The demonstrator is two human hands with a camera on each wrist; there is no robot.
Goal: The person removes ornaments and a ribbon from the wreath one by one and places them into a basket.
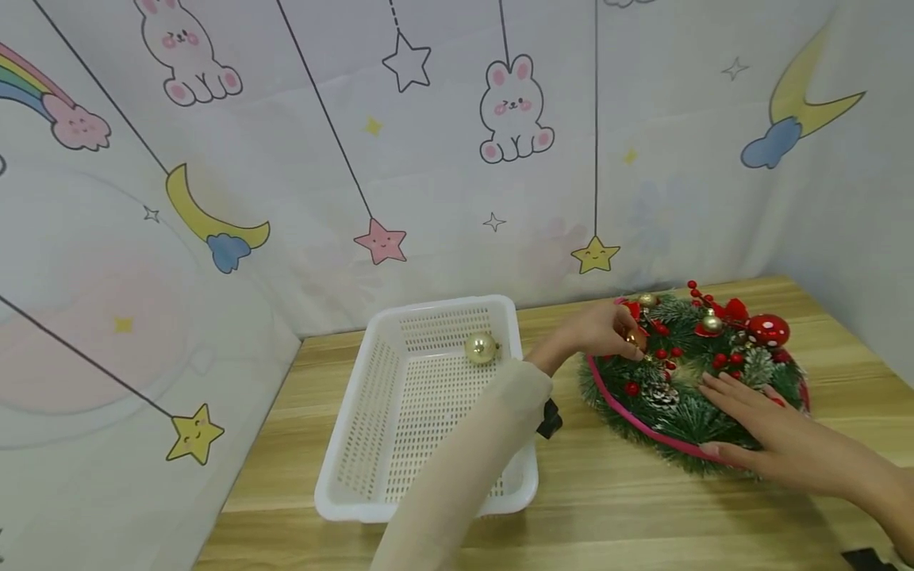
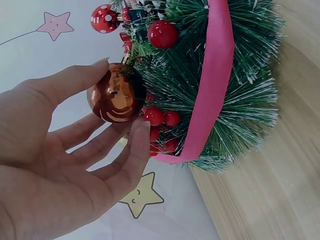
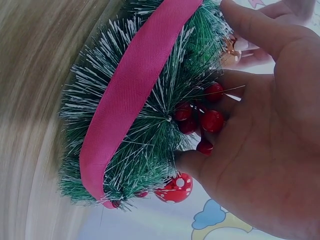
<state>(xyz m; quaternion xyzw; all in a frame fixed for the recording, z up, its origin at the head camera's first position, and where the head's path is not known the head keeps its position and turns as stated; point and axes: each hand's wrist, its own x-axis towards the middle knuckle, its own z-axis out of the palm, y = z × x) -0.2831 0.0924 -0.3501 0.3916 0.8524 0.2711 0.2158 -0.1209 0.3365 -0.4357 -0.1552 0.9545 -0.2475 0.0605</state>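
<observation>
In the head view, a green Christmas wreath (image 1: 691, 420) with a pink ribbon (image 1: 628, 414) lies on the table's right side. It carries red berries, a pinecone (image 1: 660, 395) and a spotted red mushroom (image 1: 767, 329). My left hand (image 1: 607, 331) pinches a shiny copper bauble (image 2: 117, 95) between thumb and fingers at the wreath's left part, with berries (image 2: 154, 116) right beside the fingertips. On the near right part of the wreath rests my right hand (image 1: 778, 444), fingers extended over the greenery. The right wrist view shows berries (image 3: 212, 121) against that hand's fingers.
A white plastic basket (image 1: 332, 476) stands left of the wreath, with a gold bauble (image 1: 481, 347) in its far right corner. The left forearm crosses over the basket's right side. Behind the wooden table (image 1: 607, 523) hangs a printed cloth (image 1: 443, 174) with rabbits and stars.
</observation>
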